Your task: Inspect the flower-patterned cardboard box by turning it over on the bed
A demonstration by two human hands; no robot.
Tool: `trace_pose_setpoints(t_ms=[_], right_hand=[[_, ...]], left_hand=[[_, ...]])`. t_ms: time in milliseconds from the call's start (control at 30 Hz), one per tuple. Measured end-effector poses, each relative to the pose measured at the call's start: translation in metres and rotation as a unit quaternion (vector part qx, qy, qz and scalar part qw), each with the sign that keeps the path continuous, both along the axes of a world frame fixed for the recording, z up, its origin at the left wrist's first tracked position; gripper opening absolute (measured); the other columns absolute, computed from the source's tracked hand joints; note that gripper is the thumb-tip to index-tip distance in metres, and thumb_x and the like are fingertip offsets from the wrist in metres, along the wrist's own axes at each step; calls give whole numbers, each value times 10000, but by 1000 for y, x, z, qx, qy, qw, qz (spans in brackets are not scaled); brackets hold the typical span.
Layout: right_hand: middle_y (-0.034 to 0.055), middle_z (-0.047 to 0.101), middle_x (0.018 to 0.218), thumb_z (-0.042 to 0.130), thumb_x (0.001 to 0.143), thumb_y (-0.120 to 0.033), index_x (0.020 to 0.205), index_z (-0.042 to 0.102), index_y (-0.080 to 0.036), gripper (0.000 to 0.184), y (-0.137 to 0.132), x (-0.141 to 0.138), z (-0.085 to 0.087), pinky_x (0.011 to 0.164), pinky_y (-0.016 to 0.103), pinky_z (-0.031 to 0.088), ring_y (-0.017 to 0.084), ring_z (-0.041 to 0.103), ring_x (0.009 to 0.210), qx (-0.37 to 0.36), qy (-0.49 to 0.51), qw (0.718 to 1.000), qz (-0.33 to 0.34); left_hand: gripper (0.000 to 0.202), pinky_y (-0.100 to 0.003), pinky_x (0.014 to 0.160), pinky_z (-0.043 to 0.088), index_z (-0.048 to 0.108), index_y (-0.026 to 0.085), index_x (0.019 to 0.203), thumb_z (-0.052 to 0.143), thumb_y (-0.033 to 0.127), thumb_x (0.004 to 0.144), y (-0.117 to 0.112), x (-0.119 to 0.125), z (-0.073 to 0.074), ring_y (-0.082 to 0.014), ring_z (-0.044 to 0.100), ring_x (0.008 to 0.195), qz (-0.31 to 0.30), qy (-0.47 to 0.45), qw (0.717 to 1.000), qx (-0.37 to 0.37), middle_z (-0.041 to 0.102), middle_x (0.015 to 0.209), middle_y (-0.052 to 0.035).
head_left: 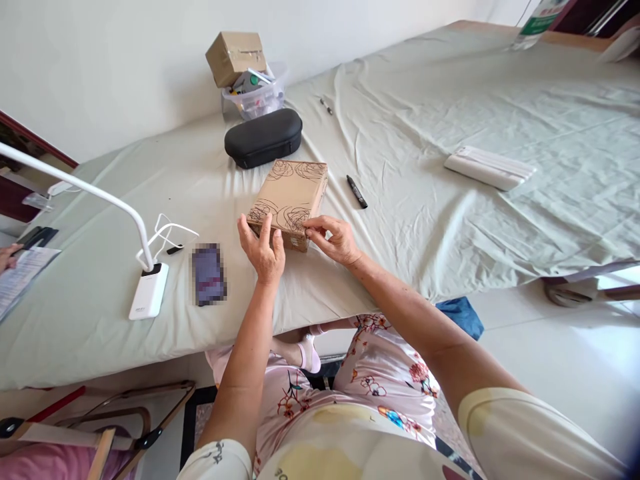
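Observation:
A brown cardboard box with drawn rose patterns lies flat on the sheet-covered bed. My left hand rests against the box's near left corner, fingers up and slightly spread. At the near edge of the box, my right hand has its fingers pinched together on the edge. A black marker lies just right of the box.
A black zip case, a clear tub topped by a small carton, a pen, a white folded item, a phone, and a white power bank with lamp arm. Another person's hand is far left.

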State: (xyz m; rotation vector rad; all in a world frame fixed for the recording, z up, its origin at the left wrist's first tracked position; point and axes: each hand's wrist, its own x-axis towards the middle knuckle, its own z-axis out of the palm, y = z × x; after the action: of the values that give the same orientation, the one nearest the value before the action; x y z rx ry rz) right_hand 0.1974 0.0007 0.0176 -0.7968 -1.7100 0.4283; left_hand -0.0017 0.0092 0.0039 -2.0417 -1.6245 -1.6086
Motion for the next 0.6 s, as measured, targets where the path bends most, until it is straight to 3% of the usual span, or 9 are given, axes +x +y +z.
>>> trace_pose_setpoints(t_ms=[100,200,333,500,600], right_hand=[[89,793,1011,578,1072,-506,1137,748,-193,362,3,-2,-3,677,251,585,127,685,737,11,9,1000,3],[93,792,1023,580,1074,-504,1144,740,-189,360,4,-3,-5,660,246,571,119,667,716,18,10,1000,7],[91,791,1028,564,1077,-536,1149,743,-194,393,5,-2,-6,676,253,573,119,665,715,9,-10,1000,-2],[78,791,1002,560,1084,-499,1135,756,-205,357,7,-1,-6,711,270,576,132,679,742,19,-12,1000,-21],[81,792,1018,569,1079,-474,1134,763,-210,333,8,0,-7,735,277,584,141,693,771,12,-11,1000,-26]], left_hand=[[679,-612,1339,216,707,172,1375,459,693,1016,-6,6,1,-406,220,1650,-47,43,998,2,355,1705,-214],[683,-614,1328,242,687,169,1372,522,709,988,-8,13,1,-404,253,1639,-83,62,995,7,461,1634,-219],[608,-584,1309,297,694,155,1318,559,652,995,-8,14,1,-385,366,1588,-81,61,994,31,579,1517,-224],[467,-513,1285,355,707,178,1260,436,503,1062,-7,9,4,-313,528,1479,-84,77,992,53,680,1396,-170],[527,-513,1270,377,695,168,1264,497,593,1024,-8,8,7,-332,543,1459,-91,88,990,68,683,1386,-180]])
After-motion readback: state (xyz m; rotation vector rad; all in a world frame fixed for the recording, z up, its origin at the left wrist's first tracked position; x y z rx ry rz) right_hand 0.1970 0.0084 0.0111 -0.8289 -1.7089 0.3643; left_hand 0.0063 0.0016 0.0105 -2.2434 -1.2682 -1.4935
